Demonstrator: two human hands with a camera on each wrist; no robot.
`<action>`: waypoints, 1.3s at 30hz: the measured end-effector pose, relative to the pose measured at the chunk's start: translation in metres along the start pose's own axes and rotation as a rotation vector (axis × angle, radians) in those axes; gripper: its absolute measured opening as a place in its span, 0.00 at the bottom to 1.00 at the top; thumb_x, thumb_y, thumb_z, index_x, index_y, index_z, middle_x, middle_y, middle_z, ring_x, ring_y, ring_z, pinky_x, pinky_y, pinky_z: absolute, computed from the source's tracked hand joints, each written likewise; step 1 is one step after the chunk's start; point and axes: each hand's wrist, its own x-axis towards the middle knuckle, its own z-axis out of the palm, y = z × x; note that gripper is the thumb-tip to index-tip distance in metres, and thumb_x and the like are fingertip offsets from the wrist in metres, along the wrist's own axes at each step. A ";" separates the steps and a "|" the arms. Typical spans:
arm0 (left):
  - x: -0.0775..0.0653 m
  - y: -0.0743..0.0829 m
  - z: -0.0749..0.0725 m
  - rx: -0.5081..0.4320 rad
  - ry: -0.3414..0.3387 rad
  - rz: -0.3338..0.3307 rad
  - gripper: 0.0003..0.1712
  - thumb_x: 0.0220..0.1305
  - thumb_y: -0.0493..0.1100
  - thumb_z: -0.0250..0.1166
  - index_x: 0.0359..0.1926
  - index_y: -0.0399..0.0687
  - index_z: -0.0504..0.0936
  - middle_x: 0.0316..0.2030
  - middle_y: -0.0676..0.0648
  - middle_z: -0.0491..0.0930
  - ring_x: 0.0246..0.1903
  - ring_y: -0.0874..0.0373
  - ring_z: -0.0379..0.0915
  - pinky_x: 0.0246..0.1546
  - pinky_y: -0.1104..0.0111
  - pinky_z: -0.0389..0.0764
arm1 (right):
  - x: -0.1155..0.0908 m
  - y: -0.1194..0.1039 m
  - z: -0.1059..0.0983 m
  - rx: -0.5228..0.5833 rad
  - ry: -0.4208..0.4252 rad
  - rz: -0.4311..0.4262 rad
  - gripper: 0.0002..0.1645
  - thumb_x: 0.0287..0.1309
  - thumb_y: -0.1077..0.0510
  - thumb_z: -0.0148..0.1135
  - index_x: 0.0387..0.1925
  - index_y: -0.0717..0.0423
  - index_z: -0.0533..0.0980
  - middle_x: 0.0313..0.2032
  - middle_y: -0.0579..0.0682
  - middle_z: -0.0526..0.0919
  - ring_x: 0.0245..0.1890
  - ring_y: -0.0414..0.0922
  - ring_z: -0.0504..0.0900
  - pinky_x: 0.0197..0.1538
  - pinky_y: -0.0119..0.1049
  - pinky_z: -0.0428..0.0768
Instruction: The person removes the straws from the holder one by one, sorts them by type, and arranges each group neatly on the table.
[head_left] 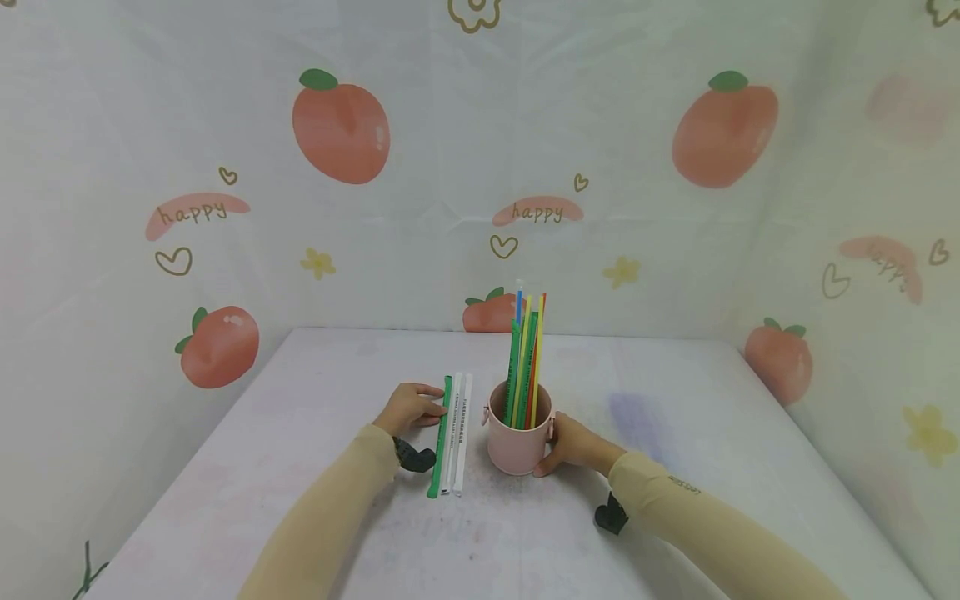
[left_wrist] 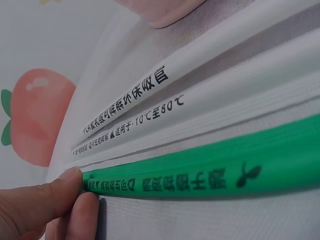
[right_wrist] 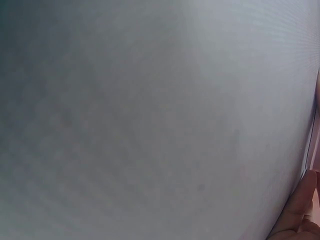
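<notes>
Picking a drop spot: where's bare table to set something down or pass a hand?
Bare table: left of the left sleeve; right of the right sleeve; behind the pink cup, up to the backdrop. Crowded: centre, where the left hand pinches the green straw beside two white straws and the right hand grips the cup. Narrow gap between white straws and cup.

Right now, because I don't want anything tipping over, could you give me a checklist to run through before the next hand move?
1. Pink cup upright on the table: ok.
2. Right hand gripping the cup's side: ok.
3. Left hand on the green straw: ok, thumb and finger pinch it near its far end.
4. White straws free of the left hand: ok, both lie on the cup's side of the green straw.
5. Clear right wrist view of the grip: not ok, the hand shows only at the edge.
6. Room at the cup's bottom: cannot tell, it is hidden.
</notes>
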 end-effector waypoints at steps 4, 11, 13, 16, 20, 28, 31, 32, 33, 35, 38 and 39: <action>0.003 -0.002 -0.001 -0.018 -0.012 -0.002 0.25 0.54 0.28 0.70 0.55 0.37 0.80 0.45 0.35 0.82 0.23 0.63 0.80 0.31 0.72 0.85 | 0.000 0.000 0.000 -0.007 0.003 0.004 0.44 0.31 0.68 0.82 0.54 0.65 0.70 0.59 0.61 0.76 0.64 0.58 0.69 0.68 0.55 0.65; 0.005 -0.003 -0.002 -0.022 -0.012 -0.029 0.25 0.54 0.30 0.70 0.55 0.39 0.80 0.43 0.38 0.83 0.22 0.63 0.80 0.31 0.72 0.84 | 0.000 -0.001 0.000 0.000 0.008 0.016 0.44 0.31 0.67 0.82 0.53 0.65 0.69 0.59 0.60 0.75 0.64 0.57 0.69 0.69 0.55 0.64; 0.005 -0.002 -0.003 -0.022 -0.014 -0.034 0.25 0.54 0.29 0.70 0.55 0.39 0.80 0.42 0.38 0.83 0.22 0.63 0.80 0.30 0.73 0.84 | 0.001 0.000 0.001 -0.001 0.009 0.007 0.43 0.31 0.68 0.82 0.53 0.65 0.69 0.59 0.60 0.75 0.64 0.57 0.69 0.69 0.55 0.64; 0.003 0.000 -0.003 -0.030 -0.014 -0.045 0.25 0.54 0.29 0.70 0.55 0.39 0.80 0.42 0.38 0.83 0.22 0.63 0.80 0.30 0.73 0.84 | 0.002 0.002 0.001 -0.001 0.011 0.003 0.43 0.30 0.68 0.82 0.53 0.65 0.70 0.59 0.60 0.76 0.64 0.57 0.69 0.69 0.55 0.64; 0.006 0.001 -0.004 -0.042 -0.025 -0.066 0.24 0.55 0.30 0.70 0.55 0.39 0.80 0.41 0.39 0.83 0.23 0.62 0.79 0.31 0.72 0.84 | 0.003 0.003 0.001 0.005 0.017 0.007 0.43 0.30 0.68 0.82 0.53 0.64 0.71 0.59 0.59 0.76 0.64 0.56 0.69 0.69 0.55 0.64; 0.005 0.006 -0.010 -0.087 -0.058 -0.086 0.18 0.61 0.33 0.65 0.53 0.37 0.79 0.36 0.44 0.80 0.29 0.60 0.76 0.32 0.74 0.82 | 0.003 0.002 0.001 -0.010 0.014 0.018 0.43 0.30 0.67 0.83 0.53 0.64 0.70 0.58 0.60 0.76 0.64 0.57 0.70 0.68 0.55 0.65; 0.003 0.013 -0.011 -0.087 -0.053 -0.072 0.16 0.63 0.35 0.64 0.52 0.38 0.79 0.38 0.45 0.79 0.33 0.58 0.75 0.34 0.73 0.82 | 0.003 0.003 0.002 -0.005 0.013 0.025 0.45 0.30 0.67 0.83 0.55 0.64 0.70 0.60 0.60 0.75 0.64 0.58 0.69 0.68 0.55 0.65; 0.003 0.016 -0.012 -0.082 -0.053 -0.061 0.16 0.63 0.36 0.64 0.52 0.38 0.79 0.40 0.45 0.80 0.35 0.57 0.76 0.36 0.72 0.82 | 0.003 0.002 0.002 -0.004 0.013 0.026 0.45 0.30 0.67 0.83 0.55 0.64 0.70 0.60 0.60 0.75 0.64 0.58 0.69 0.68 0.55 0.65; 0.002 0.019 -0.012 -0.080 -0.056 -0.045 0.17 0.64 0.36 0.64 0.53 0.38 0.78 0.43 0.43 0.80 0.37 0.56 0.76 0.38 0.72 0.82 | 0.003 0.003 0.001 -0.005 0.012 0.026 0.45 0.31 0.66 0.83 0.55 0.64 0.70 0.60 0.60 0.75 0.64 0.58 0.70 0.68 0.55 0.66; -0.001 0.027 -0.012 -0.088 -0.071 -0.005 0.19 0.65 0.37 0.63 0.56 0.37 0.77 0.48 0.40 0.79 0.42 0.53 0.77 0.43 0.70 0.82 | 0.003 0.003 0.001 -0.001 0.010 0.023 0.45 0.31 0.66 0.82 0.55 0.64 0.70 0.60 0.60 0.75 0.64 0.58 0.69 0.68 0.55 0.66; -0.009 0.043 -0.012 -0.111 -0.111 0.066 0.21 0.65 0.37 0.62 0.59 0.36 0.75 0.54 0.36 0.77 0.47 0.49 0.77 0.49 0.66 0.82 | 0.003 0.003 0.001 0.003 0.017 0.023 0.44 0.31 0.67 0.82 0.53 0.64 0.70 0.59 0.60 0.76 0.64 0.57 0.70 0.68 0.55 0.66; -0.011 0.049 -0.012 -0.115 -0.122 0.089 0.22 0.65 0.37 0.62 0.59 0.37 0.74 0.54 0.36 0.76 0.48 0.49 0.77 0.50 0.66 0.81 | 0.003 0.003 0.001 -0.004 0.018 0.021 0.43 0.31 0.67 0.83 0.53 0.64 0.70 0.58 0.60 0.76 0.63 0.57 0.70 0.68 0.55 0.66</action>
